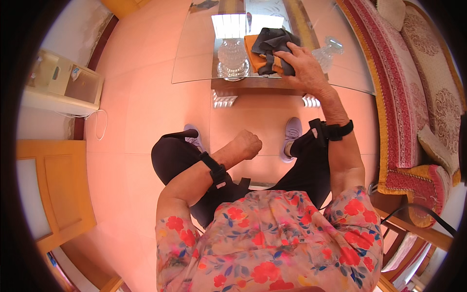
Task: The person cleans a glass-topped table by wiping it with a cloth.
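My right hand [304,69] rests on the right side of a folded dark grey cloth [273,42], fingers spread over it; whether it grips the cloth is not clear. An orange cloth part [251,54] shows at the left of the bundle. The bundle lies on the glass tabletop [195,58], near its front edge. My left hand [249,144] is curled into a loose fist above my lap, away from the table, with no object seen in it.
Ornate clear glass legs [232,54] stand under the tabletop, above a brown lower base [255,85]. A sofa with a red and gold cover [394,91] runs along the right. At left are a pale cabinet [60,80], a white cable [106,124] and a wooden door [62,189].
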